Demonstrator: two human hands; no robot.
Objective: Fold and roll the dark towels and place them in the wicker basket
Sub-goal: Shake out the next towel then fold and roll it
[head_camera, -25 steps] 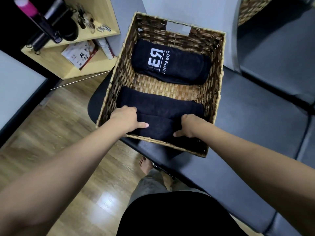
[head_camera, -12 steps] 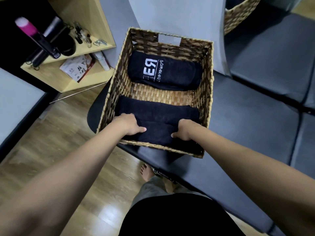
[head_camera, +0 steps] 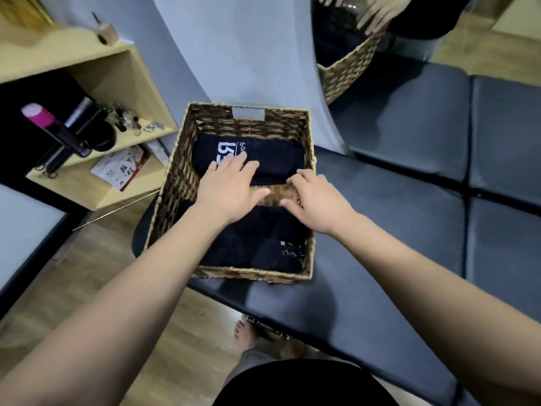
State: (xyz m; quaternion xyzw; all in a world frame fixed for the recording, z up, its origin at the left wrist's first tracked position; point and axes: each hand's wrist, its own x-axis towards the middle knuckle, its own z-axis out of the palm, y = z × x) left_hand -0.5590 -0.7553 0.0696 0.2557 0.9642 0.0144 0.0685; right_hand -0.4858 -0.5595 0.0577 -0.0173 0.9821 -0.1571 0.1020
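Observation:
The wicker basket stands on a dark padded bench. Two rolled dark towels lie in it. The far towel shows white lettering. The near towel lies along the front wall, with a small white print at its right end. My left hand reaches over the basket, its straight fingers resting on the far towel's lettering. My right hand hovers beside it with its fingertips at the far towel's near edge, fingers loosely bent and holding nothing.
A wooden shelf unit with bottles, a booklet and a pink-capped tool stands at the left. A second wicker basket sits at the back right, with another person's hands above it. The bench extends right. My bare foot stands on the wooden floor.
Both hands have let go of the near towel and moved forward to the far towel. The camera has tilted up, bringing the second basket and another person's hands into view.

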